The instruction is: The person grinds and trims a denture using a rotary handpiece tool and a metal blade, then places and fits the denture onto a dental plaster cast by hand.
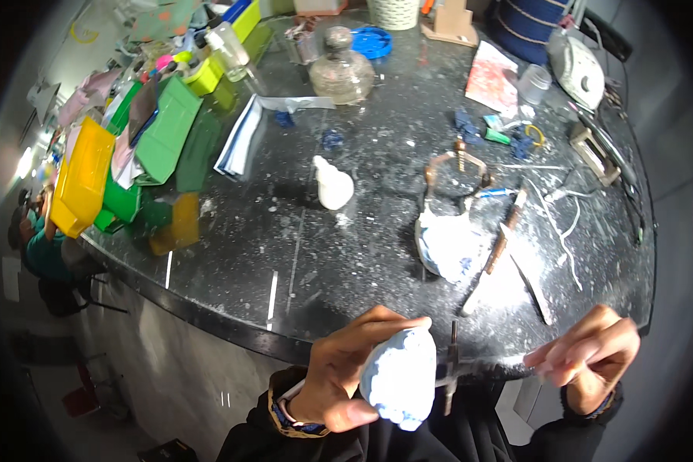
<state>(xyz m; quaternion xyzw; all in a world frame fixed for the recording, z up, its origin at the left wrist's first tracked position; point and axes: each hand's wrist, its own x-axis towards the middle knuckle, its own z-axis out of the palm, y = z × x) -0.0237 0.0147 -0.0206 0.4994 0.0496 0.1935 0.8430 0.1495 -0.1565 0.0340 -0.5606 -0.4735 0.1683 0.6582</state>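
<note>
Gripping pale-blue lump (400, 377) between thumb and fingers: left hand (331, 373); right hand (593, 353) apart, curled, contents unclear.

The left hand (335, 377) holds 1 pale blue lump (399, 379).

The pale blue-white lump (399, 379) hid some fingertips of the left hand (331, 379), and how it met the dark metal rod (452, 369) beside it could not be told. Blur left it unclear whether the right hand (593, 353) pinched anything, while glare washed out the second lump (453, 245) on the worktop (239, 231). The upper edge cut off the white basket (394, 14) and rope-ringed blue container (522, 32).
</note>
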